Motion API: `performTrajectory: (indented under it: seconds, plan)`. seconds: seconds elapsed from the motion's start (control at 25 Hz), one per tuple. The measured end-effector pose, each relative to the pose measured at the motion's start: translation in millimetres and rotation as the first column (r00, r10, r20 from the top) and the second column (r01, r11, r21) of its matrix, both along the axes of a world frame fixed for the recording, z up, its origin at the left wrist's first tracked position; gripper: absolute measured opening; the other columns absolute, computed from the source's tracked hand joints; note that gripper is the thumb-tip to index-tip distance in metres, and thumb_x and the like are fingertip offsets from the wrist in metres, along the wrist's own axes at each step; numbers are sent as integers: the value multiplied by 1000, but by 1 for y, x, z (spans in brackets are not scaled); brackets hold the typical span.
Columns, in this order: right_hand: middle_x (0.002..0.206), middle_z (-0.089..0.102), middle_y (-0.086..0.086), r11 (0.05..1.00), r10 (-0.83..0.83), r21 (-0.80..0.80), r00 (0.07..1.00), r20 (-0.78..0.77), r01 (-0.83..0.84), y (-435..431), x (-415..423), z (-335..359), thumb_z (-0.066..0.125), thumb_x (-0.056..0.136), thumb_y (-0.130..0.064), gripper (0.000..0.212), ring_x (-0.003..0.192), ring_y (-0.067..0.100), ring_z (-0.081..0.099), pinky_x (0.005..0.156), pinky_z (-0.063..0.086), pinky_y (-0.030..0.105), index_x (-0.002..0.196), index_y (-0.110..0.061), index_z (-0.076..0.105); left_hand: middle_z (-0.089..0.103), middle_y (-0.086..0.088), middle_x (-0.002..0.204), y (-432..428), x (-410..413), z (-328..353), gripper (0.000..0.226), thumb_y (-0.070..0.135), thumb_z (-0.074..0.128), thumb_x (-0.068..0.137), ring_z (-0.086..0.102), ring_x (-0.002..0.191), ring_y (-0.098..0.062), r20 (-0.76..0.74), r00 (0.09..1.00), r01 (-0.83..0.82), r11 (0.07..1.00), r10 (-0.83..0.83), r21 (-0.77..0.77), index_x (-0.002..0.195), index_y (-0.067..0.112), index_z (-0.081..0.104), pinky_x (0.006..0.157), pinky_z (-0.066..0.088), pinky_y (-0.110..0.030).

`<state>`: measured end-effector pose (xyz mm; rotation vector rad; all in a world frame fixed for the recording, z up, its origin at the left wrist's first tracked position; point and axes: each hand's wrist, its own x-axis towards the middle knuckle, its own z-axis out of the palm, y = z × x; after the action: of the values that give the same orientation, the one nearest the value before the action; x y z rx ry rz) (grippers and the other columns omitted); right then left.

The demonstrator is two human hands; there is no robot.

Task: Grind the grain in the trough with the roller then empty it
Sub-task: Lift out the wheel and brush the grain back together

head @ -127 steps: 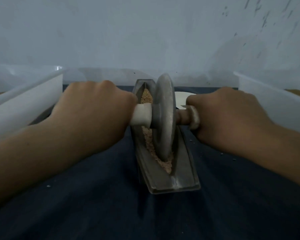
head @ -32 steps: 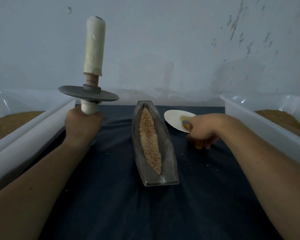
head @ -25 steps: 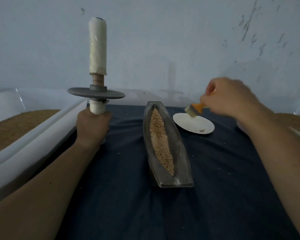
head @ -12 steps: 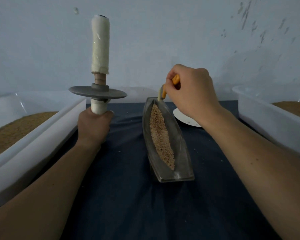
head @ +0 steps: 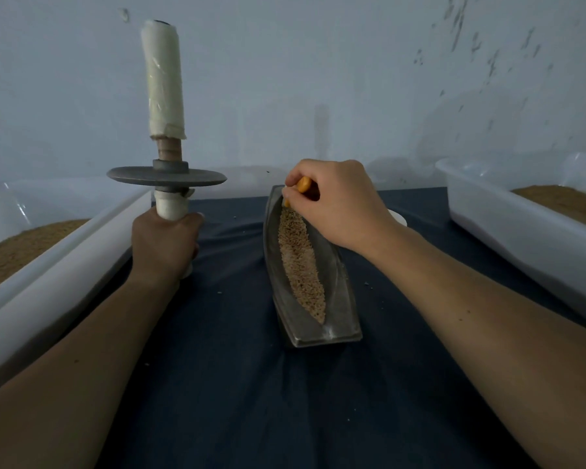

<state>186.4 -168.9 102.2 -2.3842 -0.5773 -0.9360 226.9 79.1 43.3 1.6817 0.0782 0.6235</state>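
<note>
A grey boat-shaped trough (head: 335,299) lies lengthwise on the dark blue cloth, with a strip of tan grain (head: 300,262) along its groove. My left hand (head: 164,243) grips the lower white handle of the roller (head: 166,176), which stands upright left of the trough with its grey disc level. My right hand (head: 335,204) holds a small orange-handled brush (head: 303,185) over the trough's far end. The brush's bristles are mostly hidden by my fingers.
A long white bin (head: 58,265) holding brown grain runs along the left side. Another white bin (head: 521,228) with brown grain stands at the right. A white plate (head: 398,218) peeks out behind my right wrist. Scattered crumbs dot the cloth (head: 251,401). A pale wall closes the back.
Both hands were rolling the roller in the trough. My left hand then stood the roller upright at the left; my right hand picked the brush off the plate and brought it to the trough's far end.
</note>
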Motion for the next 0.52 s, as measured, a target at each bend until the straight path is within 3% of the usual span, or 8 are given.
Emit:
performTrajectory:
  seconds: [0.16,0.28,0.4,0.52]
  plan:
    - [87,70,-12,997,35,65,996,-78,-29,-4,4,-1,68,96,-36,15,81,3,64,74,53,20,101,-23,74,60,-5,62,-2,-2,1,21,28,71,81,55,47,-11,-3,1000,3,1000,-3,18,86,10,63,43,49,-27]
    - [81,67,-13,998,62,29,988,-144,-58,-7,3,-1,62,99,-40,22,75,2,61,65,44,18,99,-21,73,60,-8,64,-4,-2,2,24,28,72,82,54,47,-11,3,1000,-1,999,1,32,88,6,64,43,49,-26]
    - [67,65,-2,997,49,-52,992,-119,-55,-8,1,4,52,104,-34,35,60,10,59,59,46,29,84,-12,71,62,-7,65,-3,-2,2,24,30,72,81,56,47,-10,-10,1000,-10,999,11,51,88,8,65,44,51,-25]
    - [62,65,9,998,47,-30,998,-44,-48,-8,-1,14,47,104,-35,49,55,21,60,61,52,41,69,-5,65,63,-6,65,-3,0,1,24,32,73,80,57,48,-10,-13,1000,-12,999,13,52,88,11,65,44,52,-25]
